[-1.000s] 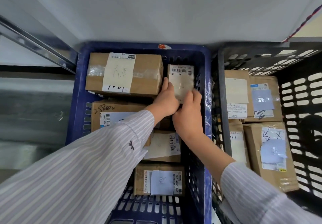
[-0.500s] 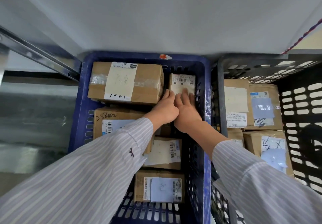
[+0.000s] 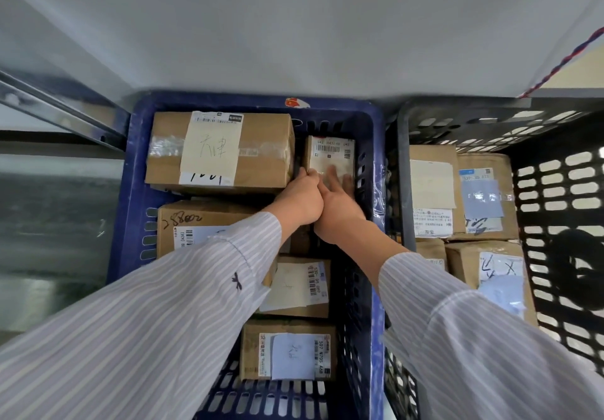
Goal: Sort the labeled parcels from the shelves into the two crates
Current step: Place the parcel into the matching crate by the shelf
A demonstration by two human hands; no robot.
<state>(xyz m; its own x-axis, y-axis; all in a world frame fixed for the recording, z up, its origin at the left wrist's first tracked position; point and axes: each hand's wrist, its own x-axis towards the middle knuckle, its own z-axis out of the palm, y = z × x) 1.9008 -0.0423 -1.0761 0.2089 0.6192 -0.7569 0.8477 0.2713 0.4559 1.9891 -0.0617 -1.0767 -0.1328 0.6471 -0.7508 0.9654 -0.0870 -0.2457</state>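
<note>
- Since a second ago, the small parcel [image 3: 330,153] has gone down from a raised tilt to lie flat in the far right corner of the blue crate [image 3: 137,171], and both hands have followed it forward.
- It sits label up, between the large box [image 3: 261,151] on its left and the crate's right wall.
- Left hand [image 3: 302,196]: the grip is curled over the parcel's near left edge, with the fingertips tucked into the gap beside the large box.
- Right hand [image 3: 338,205]: its grip is spread, with the fingers [image 3: 333,173] laid flat on the parcel's top. They are blurred, so I cannot make out more.
- The two hands touch side by side, and both arms are in striped sleeves [image 3: 163,305].
- Nearer in the same crate lie a box with a handwritten number [image 3: 196,220], a barcoded parcel [image 3: 297,285] and a box with a blue note [image 3: 287,351].
- A black crate [image 3: 403,158] stands just beside the blue one on the right and holds several labelled boxes [image 3: 431,187].
</note>
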